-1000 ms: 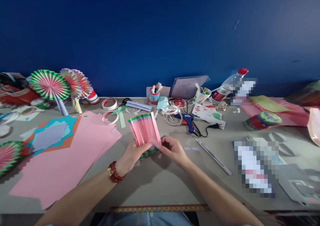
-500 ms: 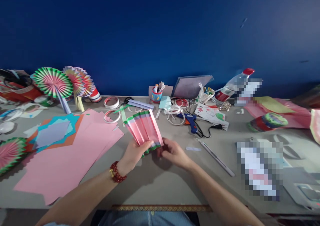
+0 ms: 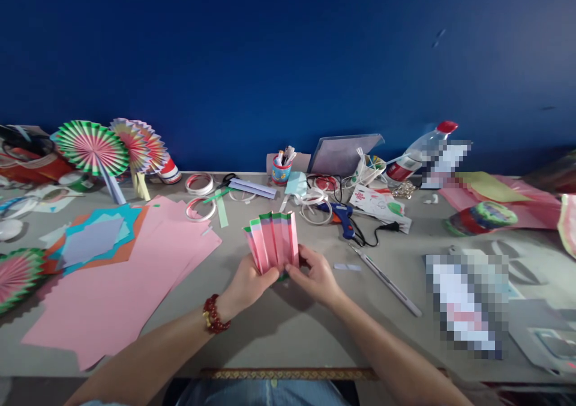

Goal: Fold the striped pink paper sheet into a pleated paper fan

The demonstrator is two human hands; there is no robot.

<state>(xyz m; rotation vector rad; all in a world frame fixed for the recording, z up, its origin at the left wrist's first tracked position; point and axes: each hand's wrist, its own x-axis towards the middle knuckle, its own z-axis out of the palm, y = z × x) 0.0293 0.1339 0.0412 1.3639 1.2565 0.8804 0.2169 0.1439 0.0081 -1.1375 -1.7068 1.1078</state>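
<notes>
A pleated pink paper [image 3: 273, 241] with green and purple edging stands up between my two hands in the middle of the view. My left hand [image 3: 249, 283], with a red bead bracelet [image 3: 213, 314] at the wrist, grips its lower left part, thumb across the front. At the lower right of the folds, my right hand [image 3: 317, 276] pinches the paper, its thumb near the left thumb. The fingers behind the paper are hidden.
Pink sheets [image 3: 108, 298] lie at left near finished round fans [image 3: 93, 148]. Farther back are tape rolls [image 3: 200, 184], a pen cup [image 3: 281, 171] and a blue glue gun [image 3: 344, 219]. A craft knife [image 3: 387, 280] lies at right, below a tilted bottle [image 3: 416, 154].
The pleated paper has turned more upright and moved slightly lower. My right hand has come up from below its corner and now grips its lower right part beside my left thumb.
</notes>
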